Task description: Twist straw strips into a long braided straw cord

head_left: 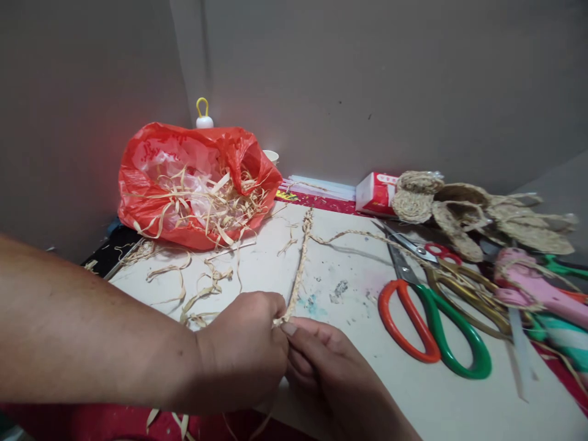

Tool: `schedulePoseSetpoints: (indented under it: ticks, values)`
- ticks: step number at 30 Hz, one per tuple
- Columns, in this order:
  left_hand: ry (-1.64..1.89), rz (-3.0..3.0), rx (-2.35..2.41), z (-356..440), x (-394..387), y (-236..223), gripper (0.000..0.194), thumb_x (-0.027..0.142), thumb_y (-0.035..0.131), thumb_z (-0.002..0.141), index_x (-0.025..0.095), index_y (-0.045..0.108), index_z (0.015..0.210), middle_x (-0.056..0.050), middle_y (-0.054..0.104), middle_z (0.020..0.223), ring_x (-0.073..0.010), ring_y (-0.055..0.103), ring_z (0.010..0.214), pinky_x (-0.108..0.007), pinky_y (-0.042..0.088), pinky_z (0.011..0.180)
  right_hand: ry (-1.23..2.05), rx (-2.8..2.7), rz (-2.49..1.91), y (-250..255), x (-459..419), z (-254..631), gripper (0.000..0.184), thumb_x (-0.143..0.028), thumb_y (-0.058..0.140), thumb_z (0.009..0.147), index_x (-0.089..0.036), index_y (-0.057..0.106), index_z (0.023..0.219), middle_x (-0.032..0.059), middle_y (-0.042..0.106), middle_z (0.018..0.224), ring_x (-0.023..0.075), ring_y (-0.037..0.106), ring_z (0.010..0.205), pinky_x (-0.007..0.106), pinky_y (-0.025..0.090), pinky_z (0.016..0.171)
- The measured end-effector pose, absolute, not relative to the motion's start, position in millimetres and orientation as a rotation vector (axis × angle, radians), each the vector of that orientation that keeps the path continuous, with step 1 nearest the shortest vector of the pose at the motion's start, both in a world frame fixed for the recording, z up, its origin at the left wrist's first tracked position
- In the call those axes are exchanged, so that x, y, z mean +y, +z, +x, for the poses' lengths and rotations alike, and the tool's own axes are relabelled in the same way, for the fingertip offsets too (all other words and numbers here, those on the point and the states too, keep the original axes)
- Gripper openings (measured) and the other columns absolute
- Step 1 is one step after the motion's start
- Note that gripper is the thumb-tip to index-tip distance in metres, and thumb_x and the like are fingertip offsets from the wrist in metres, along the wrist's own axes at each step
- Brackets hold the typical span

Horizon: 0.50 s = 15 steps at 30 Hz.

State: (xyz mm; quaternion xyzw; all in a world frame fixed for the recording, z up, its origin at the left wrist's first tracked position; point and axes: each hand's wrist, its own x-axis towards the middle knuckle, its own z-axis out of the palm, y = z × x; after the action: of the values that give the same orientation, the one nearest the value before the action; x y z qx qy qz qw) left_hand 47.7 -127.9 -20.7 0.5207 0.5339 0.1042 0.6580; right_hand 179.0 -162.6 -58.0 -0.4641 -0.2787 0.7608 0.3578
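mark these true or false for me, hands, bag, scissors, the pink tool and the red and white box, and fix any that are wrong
1. The left hand and right hand meet at the near end of the braided cord. True.
2. The red bag is tied shut. False: the red bag gapes open, showing straw strands.
3. The scissors with orange and green handles lie to the right of both hands. True.
4. The pink tool is inside the bag. False: the pink tool lies at the far right, near the scissors.
5. The red and white box is left of the woven pieces. True.
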Motion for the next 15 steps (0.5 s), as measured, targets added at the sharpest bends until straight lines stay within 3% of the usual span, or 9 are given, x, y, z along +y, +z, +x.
schedulePoseSetpoints:
  ticks: [10, 12, 15]
  values:
    - [0.29, 1.316, 1.155, 49.2, -124.7, -19.8, 0.007, 0.022, 0.057, 0.067, 0.018, 0.053, 0.062, 0.001, 0.051, 0.053, -0.0109, 0.043, 0.052, -0.02, 0.028, 0.045, 1.947, -0.647, -1.209, -52.9, -163.5, 176.2, 0.039, -0.048, 0.066, 0.073, -0.017, 0.047, 0.058, -0.0056, 0.036, 0.047, 0.0062, 0.024, 0.044, 0.021, 0.019, 0.042]
    - [0.289, 1.346, 1.158, 48.0, -126.6, -18.7, 0.002, 0.02, 0.057, 0.066, 0.019, 0.057, 0.065, 0.001, 0.054, 0.056, -0.0116, 0.044, 0.054, -0.021, 0.03, 0.047, 1.899, -0.68, -1.246, -54.9, -163.2, 175.5, 0.039, -0.05, 0.065, 0.072, -0.017, 0.05, 0.059, -0.0038, 0.04, 0.048, 0.0073, 0.029, 0.045, 0.021, 0.022, 0.043]
    - [0.218, 1.365, 1.077, 44.6, -131.4, -12.8, 0.011, 0.019, 0.057, 0.065, 0.02, 0.062, 0.074, 0.001, 0.058, 0.058, -0.0113, 0.045, 0.053, -0.021, 0.032, 0.048, 1.85, -0.74, -1.278, -58.2, -162.2, 176.4, 0.039, -0.052, 0.064, 0.072, -0.017, 0.052, 0.061, -0.002, 0.045, 0.05, 0.0089, 0.034, 0.046, 0.022, 0.026, 0.044]
